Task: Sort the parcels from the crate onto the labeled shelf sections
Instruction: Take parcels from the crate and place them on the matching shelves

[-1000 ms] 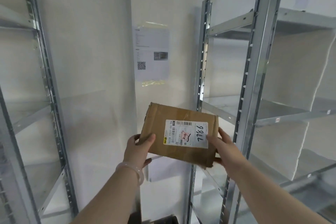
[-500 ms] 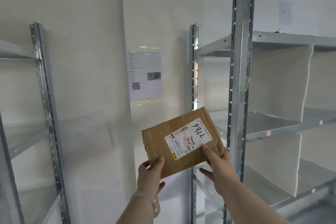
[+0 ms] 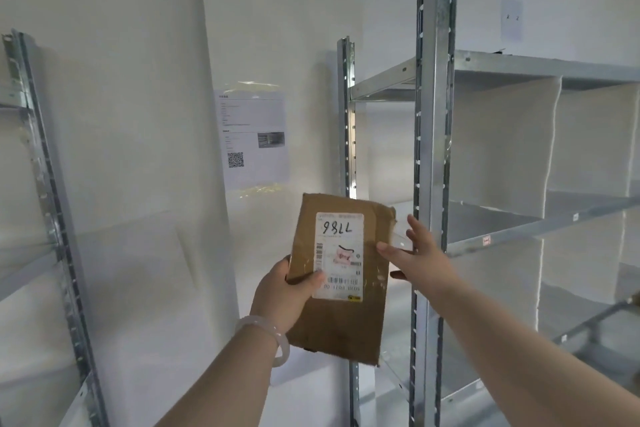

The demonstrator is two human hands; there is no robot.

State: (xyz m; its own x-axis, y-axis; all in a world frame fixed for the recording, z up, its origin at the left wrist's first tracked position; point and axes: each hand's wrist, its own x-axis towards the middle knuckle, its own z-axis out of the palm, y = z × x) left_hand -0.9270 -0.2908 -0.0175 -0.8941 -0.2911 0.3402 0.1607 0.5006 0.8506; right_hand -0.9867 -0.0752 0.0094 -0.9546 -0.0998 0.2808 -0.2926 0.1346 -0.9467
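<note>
Head view: flat brown cardboard parcel [image 3: 343, 329] held upright in mid-air before the white wall [image 3: 138, 80], just left of the front upright [image 3: 436, 149] of the right-hand metal rack, not yet on any shelf. White shipping label [image 3: 339, 253] facing the camera, handwritten number upside down. Gripped at the lower left edge by the left hand [image 3: 284, 291], thumb across the label's foot, fingers hidden behind. Right hand [image 3: 422, 253] spread and straight-fingered, one fingertip touching the parcel near its right edge, clasping nothing. Likely light, judging by the one-handed hold; stiff enough to keep flat, yet creased and torn at the top right corner, so best taken by the long edges, away from that tear. Beyond: middle shelf [image 3: 491, 222] of bare metal, split by white dividers [image 3: 502, 142], small red tag [image 3: 487, 240] on its front lip, too small to read. Printed notice [image 3: 254, 139] with a QR code taped to the wall; second rack [image 3: 45, 184] at far left
</note>
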